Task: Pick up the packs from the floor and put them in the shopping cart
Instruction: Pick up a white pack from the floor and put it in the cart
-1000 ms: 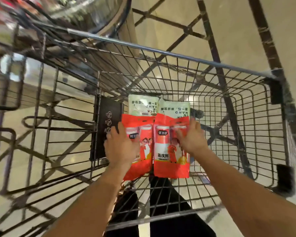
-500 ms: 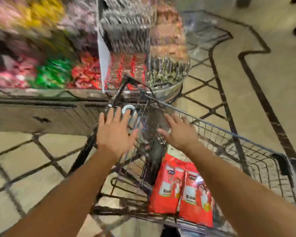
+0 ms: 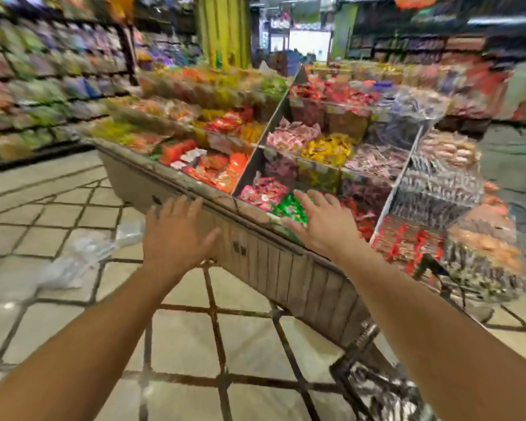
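My left hand (image 3: 172,235) is stretched out in front of me, palm down, fingers spread, holding nothing. My right hand (image 3: 319,221) is likewise open and empty, raised in front of the sweets display. Only a blurred corner of the wire shopping cart (image 3: 374,381) shows at the bottom right, below my right forearm. The red packs are out of view. A crumpled clear plastic wrapper (image 3: 82,253) lies on the tiled floor to the left of my left hand.
A wooden display stand (image 3: 274,262) with slanted bins of wrapped sweets stands right ahead. Shelves of packaged goods (image 3: 43,86) line the left side. Tiled floor (image 3: 182,338) with dark diagonal lines stretches below my arms. The picture is blurred by motion.
My hands let go of the two red packs in the cart and lifted, open. My view swung up from the cart to the sweets stand and aisle.
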